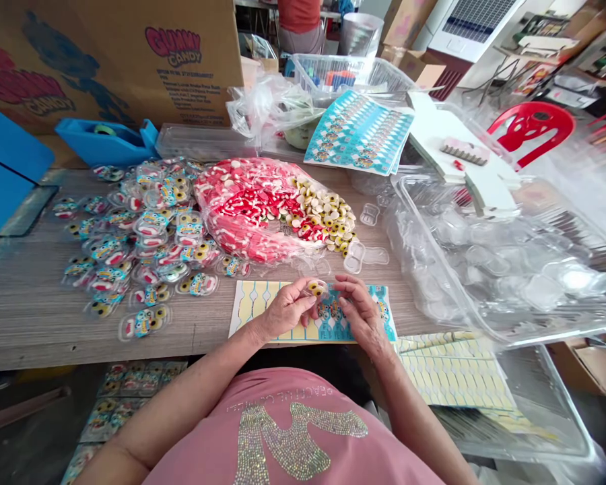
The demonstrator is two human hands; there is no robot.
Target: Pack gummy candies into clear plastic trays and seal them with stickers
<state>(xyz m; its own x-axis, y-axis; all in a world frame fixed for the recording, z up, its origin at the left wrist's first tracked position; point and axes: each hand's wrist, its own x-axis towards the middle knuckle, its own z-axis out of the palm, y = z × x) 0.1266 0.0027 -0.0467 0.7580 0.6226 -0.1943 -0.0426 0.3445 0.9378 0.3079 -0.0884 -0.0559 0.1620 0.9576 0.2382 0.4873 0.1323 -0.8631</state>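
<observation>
My left hand (287, 306) pinches a small clear plastic candy pack (316, 288) with yellow-and-black eye gummies in it. Just to its right, my right hand (361, 313) has its fingers bent and apart, over the printed part of a sticker sheet (252, 303). I make out nothing between those fingers. The sheet's left part is bare yellow backing; blue labels show on the right. Beyond my hands lies a large clear bag of red-and-white gummies (252, 209), with eye gummies (328, 209) spilling at its right side.
Labelled candy packs (151, 229) are heaped on the left. A clear bin of empty plastic shells (510, 269) stands at right. Further back are blue label sheets (358, 135), a blue tape dispenser (106, 141) and a cardboard box (192, 101). Used backing sheets (454, 370) lie lower right.
</observation>
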